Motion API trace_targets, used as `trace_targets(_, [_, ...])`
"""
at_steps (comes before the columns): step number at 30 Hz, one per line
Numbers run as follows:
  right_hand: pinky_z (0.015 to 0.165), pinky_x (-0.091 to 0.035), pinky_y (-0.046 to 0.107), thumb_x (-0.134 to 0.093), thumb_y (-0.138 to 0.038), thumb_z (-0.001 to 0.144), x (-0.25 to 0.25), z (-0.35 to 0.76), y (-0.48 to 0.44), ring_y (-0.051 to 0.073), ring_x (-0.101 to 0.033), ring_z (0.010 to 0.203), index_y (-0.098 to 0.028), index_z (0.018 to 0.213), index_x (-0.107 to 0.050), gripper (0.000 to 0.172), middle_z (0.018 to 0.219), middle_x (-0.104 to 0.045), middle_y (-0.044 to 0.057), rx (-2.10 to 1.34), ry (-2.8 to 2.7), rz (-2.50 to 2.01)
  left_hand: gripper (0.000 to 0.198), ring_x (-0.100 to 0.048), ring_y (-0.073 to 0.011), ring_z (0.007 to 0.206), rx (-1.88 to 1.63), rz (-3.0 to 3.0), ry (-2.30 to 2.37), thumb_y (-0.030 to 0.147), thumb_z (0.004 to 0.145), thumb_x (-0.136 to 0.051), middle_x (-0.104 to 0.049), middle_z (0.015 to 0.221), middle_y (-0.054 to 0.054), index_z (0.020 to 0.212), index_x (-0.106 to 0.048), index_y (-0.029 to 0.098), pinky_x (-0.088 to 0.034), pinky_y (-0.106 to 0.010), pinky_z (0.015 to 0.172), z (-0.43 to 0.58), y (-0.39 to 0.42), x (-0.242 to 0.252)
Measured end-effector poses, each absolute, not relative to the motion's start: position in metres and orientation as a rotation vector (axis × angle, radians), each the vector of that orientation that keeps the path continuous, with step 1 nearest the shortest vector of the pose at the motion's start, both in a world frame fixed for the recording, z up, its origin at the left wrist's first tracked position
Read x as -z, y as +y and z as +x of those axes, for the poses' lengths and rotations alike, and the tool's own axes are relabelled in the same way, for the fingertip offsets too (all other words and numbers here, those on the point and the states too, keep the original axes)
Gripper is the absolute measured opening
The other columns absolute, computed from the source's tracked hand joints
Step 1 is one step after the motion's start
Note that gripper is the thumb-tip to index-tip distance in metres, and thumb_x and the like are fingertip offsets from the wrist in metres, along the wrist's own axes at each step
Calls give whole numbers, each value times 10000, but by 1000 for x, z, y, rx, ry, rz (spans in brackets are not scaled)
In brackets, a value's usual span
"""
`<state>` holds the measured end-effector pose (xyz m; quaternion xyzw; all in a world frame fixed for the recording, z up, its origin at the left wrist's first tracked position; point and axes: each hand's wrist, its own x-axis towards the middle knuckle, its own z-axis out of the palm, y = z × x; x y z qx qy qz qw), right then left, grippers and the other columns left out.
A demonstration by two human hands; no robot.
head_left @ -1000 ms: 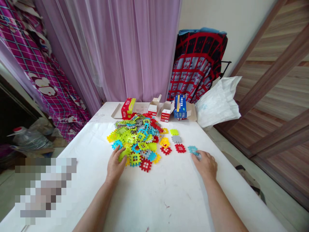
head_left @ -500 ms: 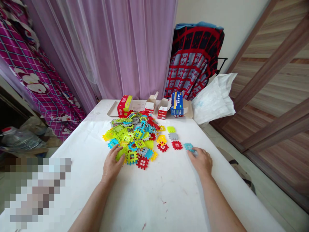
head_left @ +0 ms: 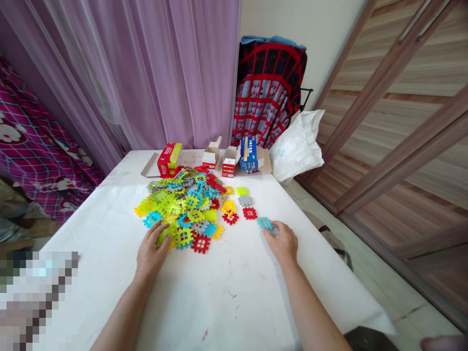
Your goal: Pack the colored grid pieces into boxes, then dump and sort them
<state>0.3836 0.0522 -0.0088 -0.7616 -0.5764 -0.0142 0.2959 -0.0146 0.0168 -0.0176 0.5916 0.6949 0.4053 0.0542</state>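
1. Left hand [head_left: 150, 254]: fingers spread wide, laid on the edge of the pile of plastic grid tiles [head_left: 179, 209].
2. Right hand [head_left: 281, 242]: fingers narrowed, held on a blue tile [head_left: 264, 223] at 11 o'clock.
3. Red carton [head_left: 169, 159] seen at the pile's 12 o'clock; lettering unreadable.

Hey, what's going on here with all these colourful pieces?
A person is working with bare hands at a white table. Their left hand rests, fingers spread, at the edge of a heap of plastic tiles. Their right hand is touching a blue tile away from the heap. Nearby lie a red tile, a grey tile and a lime tile. Small boxes stand behind them.
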Motion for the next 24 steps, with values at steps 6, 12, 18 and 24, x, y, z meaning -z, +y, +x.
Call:
trace_targets(6, [784, -397, 342, -654, -381, 722, 14, 375, 36, 253, -618, 904, -191, 982, -658, 323, 972, -715, 80, 107, -1595, -1940, 404, -603, -257, 1173, -1201, 1770, 2122, 466, 838, -489, -589, 1341, -75, 1112, -673, 233, -487, -389, 1010, -12, 17, 15])
trace_targets(12, [785, -374, 336, -659, -352, 747, 13, 361, 30, 237, -594, 911, -187, 992, -647, 296, 949, -696, 65, 144, -1718, -1900, 395, -598, -255, 1177, -1196, 1777, 2111, 456, 836, -495, -587, 1343, -69, 1112, -673, 238, -478, -390, 1022, -12, 17, 13])
trace_targets(18, [794, -344, 326, -663, -342, 760, 8, 354, 35, 228, -576, 922, -192, 984, -637, 270, 961, -690, 64, 91, -1741, -1907, 380, -617, -252, 1146, -1217, 1791, 2117, 463, 837, -504, -599, 1327, -64, 1100, -679, 250, -501, -384, 993, -13, 17, 16])
trace_targets(24, [789, -335, 326, -678, -338, 755, 6, 354, 35, 230, -567, 928, -198, 979, -639, 267, 974, -686, 62, 76, -1727, -1922, 374, -610, -253, 1159, -1213, 1799, 2104, 452, 840, -506, -597, 1330, -68, 1102, -676, 246, -485, -393, 1015, -14, 17, 16])
